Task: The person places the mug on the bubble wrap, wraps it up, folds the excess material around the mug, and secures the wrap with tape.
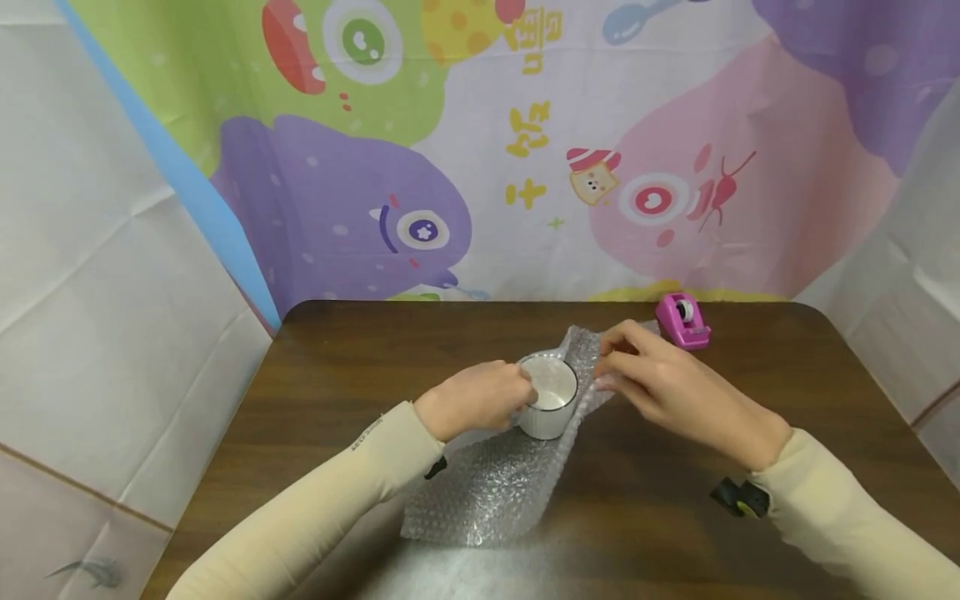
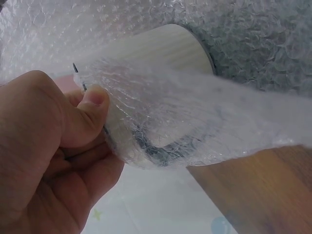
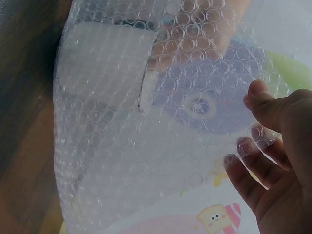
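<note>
Cartoon-printed cloth is hanging behind a brown wooden table, where a pink tape dispenser is standing near the far edge. One white mug with dark rim is resting on bubble wrap, near the table's middle. The left hand is pinching the rim and some wrap between thumb and bent fingers. The right hand is touching the raised wrap, its fingers half bent, parted from the thumb.
</note>
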Motion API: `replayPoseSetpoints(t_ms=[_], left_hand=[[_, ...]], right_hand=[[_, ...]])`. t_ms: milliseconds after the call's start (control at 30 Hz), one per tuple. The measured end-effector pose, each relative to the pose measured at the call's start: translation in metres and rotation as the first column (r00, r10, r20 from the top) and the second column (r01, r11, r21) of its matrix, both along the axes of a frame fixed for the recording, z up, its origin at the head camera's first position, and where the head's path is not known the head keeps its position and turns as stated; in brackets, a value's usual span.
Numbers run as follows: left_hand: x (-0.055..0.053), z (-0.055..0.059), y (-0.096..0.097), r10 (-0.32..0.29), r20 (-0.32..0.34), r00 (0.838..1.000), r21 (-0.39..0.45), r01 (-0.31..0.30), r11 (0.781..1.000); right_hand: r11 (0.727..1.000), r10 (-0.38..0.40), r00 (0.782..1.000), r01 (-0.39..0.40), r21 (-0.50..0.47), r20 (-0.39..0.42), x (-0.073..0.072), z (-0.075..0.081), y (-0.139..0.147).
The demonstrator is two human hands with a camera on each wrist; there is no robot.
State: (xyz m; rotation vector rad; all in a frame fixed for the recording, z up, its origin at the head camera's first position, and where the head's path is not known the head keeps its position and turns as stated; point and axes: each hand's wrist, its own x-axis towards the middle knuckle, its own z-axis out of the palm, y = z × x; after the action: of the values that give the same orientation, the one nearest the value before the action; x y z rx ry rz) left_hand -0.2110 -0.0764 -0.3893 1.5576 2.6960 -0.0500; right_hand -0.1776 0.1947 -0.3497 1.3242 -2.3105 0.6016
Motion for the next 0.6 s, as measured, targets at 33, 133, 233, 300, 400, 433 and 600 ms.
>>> replayPoseSetpoints(t_ms=[33,133,233,300,400,433,600], left_hand=[[0.000,0.000,0.000,0.001,-0.001,1.000,0.001,-0.001,1.000],[0.000,-0.001,0.000,0.002,-0.012,1.000,0.003,-0.002,1.000],[0.000,-0.002,0.001,0.004,-0.015,1.000,0.005,-0.004,1.000],[0.000,-0.002,0.001,0.006,-0.012,1.000,0.004,-0.006,1.000],[0.000,-0.002,0.001,0.008,-0.011,1.000,0.004,-0.008,1.000],[0.000,-0.001,0.001,0.007,-0.014,1.000,0.004,-0.007,1.000],[0.001,-0.001,0.001,-0.006,-0.038,0.999,0.006,0.006,1.000]], right_hand=[[1.000,-0.008,1.000,0.008,-0.002,-0.001,0.000,0.000,-0.001],[0.999,-0.027,0.999,0.027,-0.023,-0.036,-0.002,-0.001,-0.003],[0.998,-0.034,0.997,0.030,-0.059,-0.070,-0.003,-0.002,-0.006],[0.997,-0.035,0.995,0.029,-0.069,-0.090,-0.004,-0.003,-0.007],[0.997,-0.024,0.995,0.017,-0.077,-0.098,-0.004,-0.006,-0.008],[0.997,-0.024,0.995,0.017,-0.080,-0.096,-0.003,-0.007,-0.008],[0.995,-0.056,0.996,0.051,-0.086,-0.066,-0.002,-0.014,-0.010]])
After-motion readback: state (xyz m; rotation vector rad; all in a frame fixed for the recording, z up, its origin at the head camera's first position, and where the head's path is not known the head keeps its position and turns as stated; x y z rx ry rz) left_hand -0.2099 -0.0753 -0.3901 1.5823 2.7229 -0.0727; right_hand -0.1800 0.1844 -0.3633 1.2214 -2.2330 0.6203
